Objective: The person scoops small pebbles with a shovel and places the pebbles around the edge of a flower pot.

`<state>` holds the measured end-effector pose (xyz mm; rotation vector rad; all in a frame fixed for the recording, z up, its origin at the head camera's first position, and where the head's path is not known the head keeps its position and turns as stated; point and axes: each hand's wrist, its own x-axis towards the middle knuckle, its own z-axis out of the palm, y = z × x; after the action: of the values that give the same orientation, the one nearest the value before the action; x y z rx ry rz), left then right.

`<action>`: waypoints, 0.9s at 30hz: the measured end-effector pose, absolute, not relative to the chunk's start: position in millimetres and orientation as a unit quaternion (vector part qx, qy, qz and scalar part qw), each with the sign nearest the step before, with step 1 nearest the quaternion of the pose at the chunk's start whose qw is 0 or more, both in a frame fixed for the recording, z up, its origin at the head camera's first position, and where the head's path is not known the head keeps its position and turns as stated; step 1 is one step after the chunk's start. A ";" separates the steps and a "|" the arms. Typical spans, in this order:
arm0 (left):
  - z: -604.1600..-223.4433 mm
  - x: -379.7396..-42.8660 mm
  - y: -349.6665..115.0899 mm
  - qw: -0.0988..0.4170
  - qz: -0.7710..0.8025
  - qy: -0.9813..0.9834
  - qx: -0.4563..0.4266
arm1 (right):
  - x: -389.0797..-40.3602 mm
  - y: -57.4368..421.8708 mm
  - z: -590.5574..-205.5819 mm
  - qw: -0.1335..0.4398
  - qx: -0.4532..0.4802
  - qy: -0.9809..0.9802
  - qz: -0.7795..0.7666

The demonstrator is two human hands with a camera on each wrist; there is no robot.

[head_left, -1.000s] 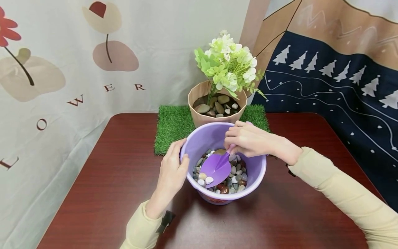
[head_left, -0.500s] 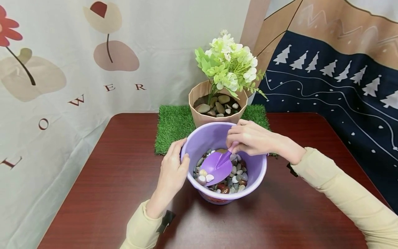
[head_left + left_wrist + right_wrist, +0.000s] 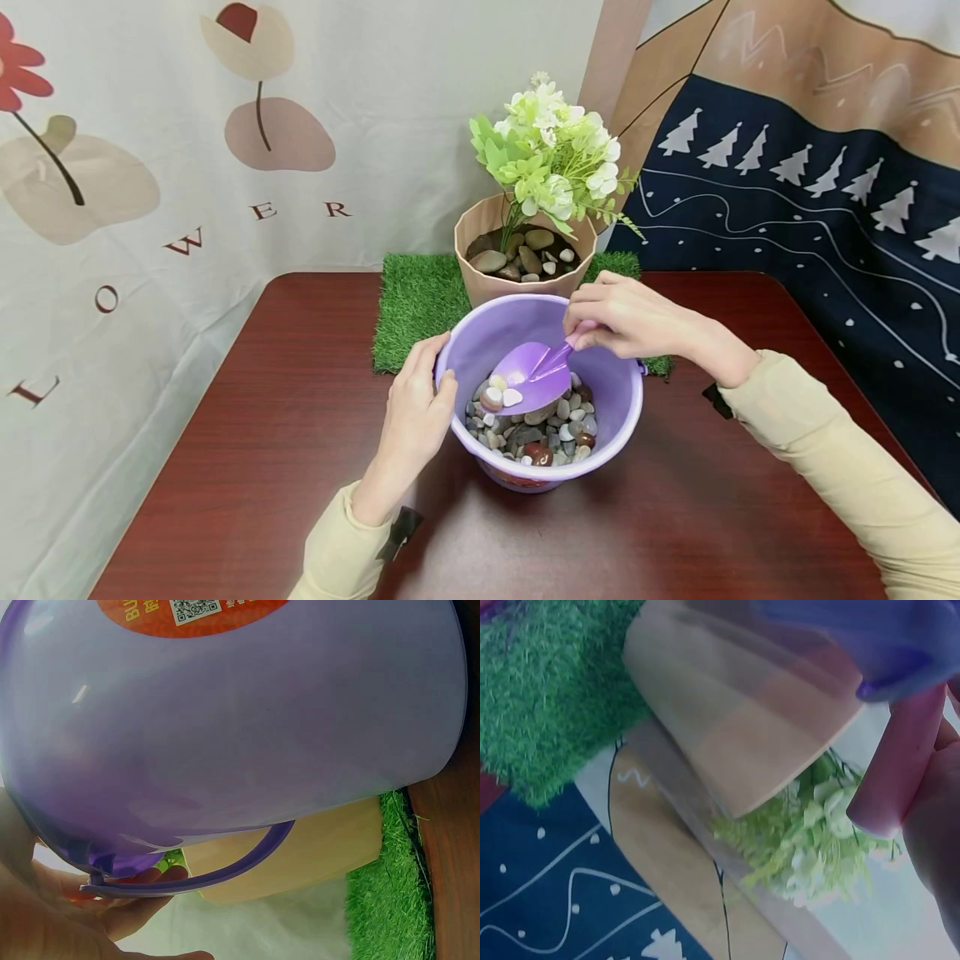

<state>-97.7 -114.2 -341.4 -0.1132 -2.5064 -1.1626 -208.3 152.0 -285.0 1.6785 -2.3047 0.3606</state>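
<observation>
A purple bucket (image 3: 487,329) stands upright on the table, its bottom covered in mixed pebbles (image 3: 525,435). My left hand (image 3: 411,408) rests on the bucket's left rim; in the left wrist view its fingers (image 3: 139,911) lie beside the purple bail handle (image 3: 217,876). With curled fingers my right hand (image 3: 626,318) grips the pink handle of a purple toy shovel (image 3: 546,387). The blade tilts down to the left inside the bucket, above the pebbles, with several pale pebbles (image 3: 492,398) near its tip. The shovel's pink handle (image 3: 900,769) also shows in the right wrist view.
Just behind the bucket, a beige faceted pot (image 3: 487,287) with stones and white-green flowers (image 3: 555,158) stands on a green artificial grass mat (image 3: 416,308). The reddish-brown table (image 3: 300,400) reaches back to printed cloth hangings (image 3: 390,125).
The shovel has risen and moved to the right and back, carrying pebbles on its blade. More of the bucket's pebbles show below it. The left hand and bucket have stayed in place.
</observation>
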 end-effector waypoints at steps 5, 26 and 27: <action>-339.8 -97.2 -114.0 0.184 -0.414 -0.891 -0.039 | -213.8 161.1 -275.9 0.154 0.553 -0.811 0.114; -338.8 -96.0 -114.5 0.173 -0.418 -0.891 -0.033 | -243.4 187.9 -240.8 0.163 0.384 -0.907 0.051; -339.0 -96.0 -114.4 0.174 -0.418 -0.891 -0.034 | -244.1 187.2 -239.3 0.158 0.371 -0.914 0.049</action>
<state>-96.0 -114.4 -339.0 -0.0950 -2.5259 -1.1855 -244.1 187.2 -239.3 1.0621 -2.6122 0.1390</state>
